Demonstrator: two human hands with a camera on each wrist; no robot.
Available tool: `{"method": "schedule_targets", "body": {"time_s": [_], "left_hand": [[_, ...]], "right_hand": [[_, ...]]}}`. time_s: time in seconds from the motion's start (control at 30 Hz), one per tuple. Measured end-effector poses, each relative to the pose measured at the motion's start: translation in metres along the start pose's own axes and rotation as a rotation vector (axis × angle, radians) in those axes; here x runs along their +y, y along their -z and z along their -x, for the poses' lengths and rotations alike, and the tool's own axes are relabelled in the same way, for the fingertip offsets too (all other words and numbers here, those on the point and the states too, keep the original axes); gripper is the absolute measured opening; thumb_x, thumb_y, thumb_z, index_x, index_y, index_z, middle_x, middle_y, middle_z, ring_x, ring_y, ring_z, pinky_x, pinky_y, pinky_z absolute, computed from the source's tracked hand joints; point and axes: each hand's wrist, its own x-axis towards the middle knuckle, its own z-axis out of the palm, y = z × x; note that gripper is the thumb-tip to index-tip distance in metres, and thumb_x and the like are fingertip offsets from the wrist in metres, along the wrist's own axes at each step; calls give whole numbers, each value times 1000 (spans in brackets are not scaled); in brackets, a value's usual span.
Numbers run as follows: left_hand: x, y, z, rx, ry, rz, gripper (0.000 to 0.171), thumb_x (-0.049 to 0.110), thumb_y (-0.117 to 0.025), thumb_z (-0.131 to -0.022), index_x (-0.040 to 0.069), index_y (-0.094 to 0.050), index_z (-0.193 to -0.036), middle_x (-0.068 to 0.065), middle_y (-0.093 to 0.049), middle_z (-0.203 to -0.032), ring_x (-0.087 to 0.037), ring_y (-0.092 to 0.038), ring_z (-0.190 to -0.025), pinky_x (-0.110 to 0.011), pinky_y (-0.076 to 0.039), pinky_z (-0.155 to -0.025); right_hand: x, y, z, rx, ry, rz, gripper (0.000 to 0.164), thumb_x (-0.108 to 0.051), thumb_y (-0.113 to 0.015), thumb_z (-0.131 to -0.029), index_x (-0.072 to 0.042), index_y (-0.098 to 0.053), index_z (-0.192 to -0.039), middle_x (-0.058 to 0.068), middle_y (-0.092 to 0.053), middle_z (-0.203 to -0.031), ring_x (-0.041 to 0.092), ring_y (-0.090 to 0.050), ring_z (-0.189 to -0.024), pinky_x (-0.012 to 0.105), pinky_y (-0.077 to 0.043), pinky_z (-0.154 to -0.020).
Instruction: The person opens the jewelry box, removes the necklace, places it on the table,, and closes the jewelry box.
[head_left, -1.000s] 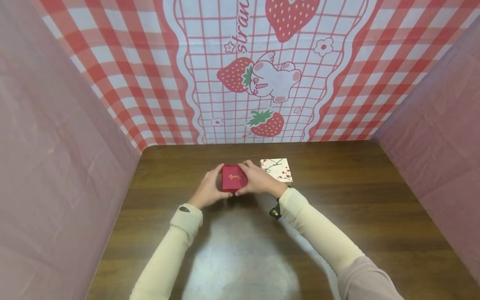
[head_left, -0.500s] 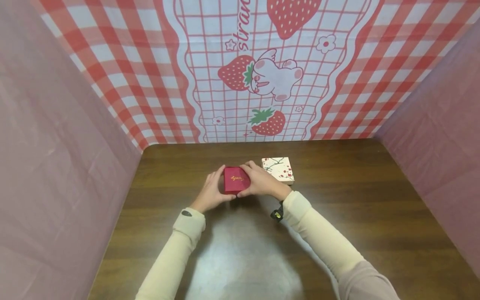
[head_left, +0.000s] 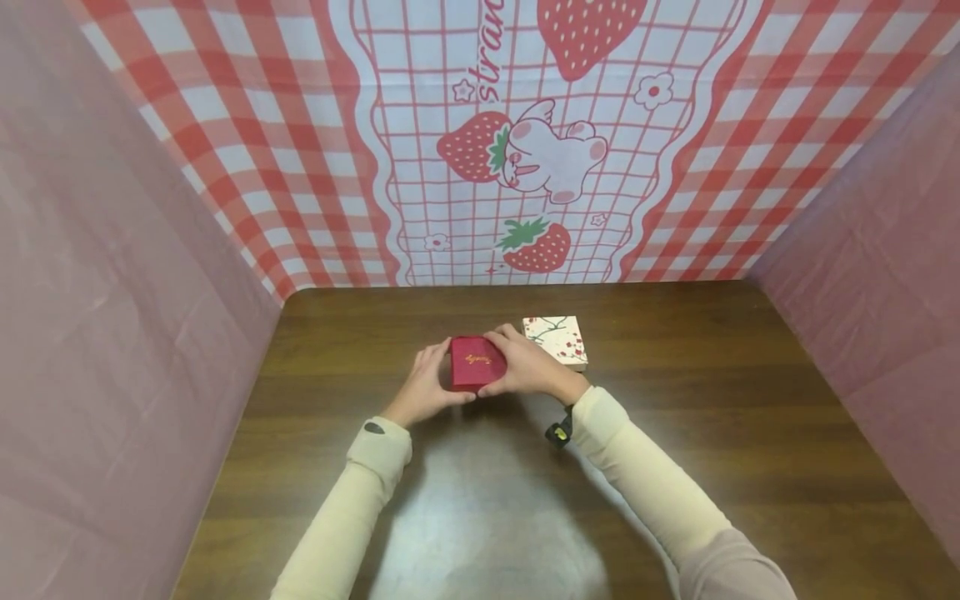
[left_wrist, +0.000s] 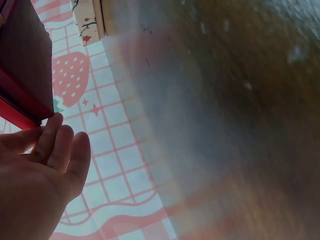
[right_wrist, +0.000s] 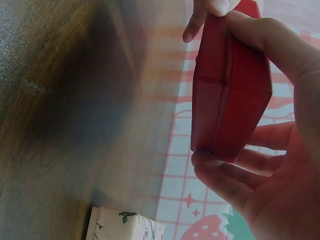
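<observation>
Both hands hold a small red box point(head_left: 477, 371) with gold lettering on top, raised over the table. My left hand point(head_left: 422, 387) grips its left side, thumb at the near edge and fingers toward the far left corner. The right hand point(head_left: 528, 367) grips the opposite side between thumb and fingers. In the right wrist view a seam runs along the side of the red box point(right_wrist: 235, 95), with no visible gap. The left wrist view shows fingertips point(left_wrist: 57, 120) at a lower corner of the box. Behind the right hand lies a cream box point(head_left: 564, 337) with a red-blossom print.
The brown wooden table point(head_left: 675, 433) extends around the hands. At the back hangs a red-and-white checked cloth point(head_left: 300, 167) with strawberries. Pink cloth walls point(head_left: 135, 333) stand on both sides. A black band point(head_left: 558, 428) with a yellow mark hangs at the right wrist.
The red box and both hands have shifted slightly right and toward the person. Both hands keep their grip, and the cream box stays in place.
</observation>
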Motion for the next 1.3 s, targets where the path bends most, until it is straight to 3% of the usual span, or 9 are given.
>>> {"method": "schedule_targets", "body": {"time_s": [0.97, 1.3], "left_hand": [[7, -1, 0, 3, 42, 74, 98, 36, -87, -69, 2, -37, -145, -17, -46, -142, -31, -38, -132, -54, -37, -110], [11, 0, -1, -20, 40, 55, 98, 37, -87, -68, 0, -39, -144, -16, -49, -140, -30, -41, -131, -53, -39, -109]], "right_hand": [[2, 8, 7, 21, 16, -35, 96, -46, -87, -63, 1, -49, -138, 13, -52, -125, 24, -59, -104, 39, -54, -92], [8, 12, 11, 27, 43, -27, 91, -53, -85, -62, -2, -55, -131, 7, -54, -114, 17, -57, -93, 31, -54, -82]]}}
